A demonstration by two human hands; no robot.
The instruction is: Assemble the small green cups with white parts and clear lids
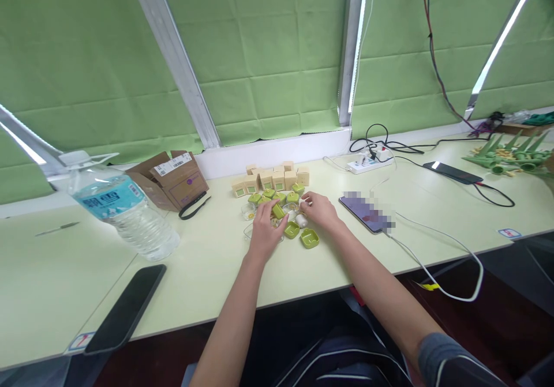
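My left hand (265, 232) is on the table with its thumb and fingers closed around a small green case (277, 210). Across from it, my right hand (319, 209) has its fingers bent together at the edge of a clear plastic piece (291, 208); what they pinch is too small to tell. A small white roll (302, 220) lies just below the right fingertips. Nearer to me are two open green trays, one (291, 229) beside the left thumb and another (309, 238) to its right. Several closed green cases (268, 193) cluster beyond my hands.
Small cardboard boxes (265, 180) stand in rows behind the cases. Left are an open carton (175, 180), a large water bottle (123, 208) and a black phone (126, 306). Right are a charging phone (366, 214), its white cable (450, 237) and a power strip (370, 164).
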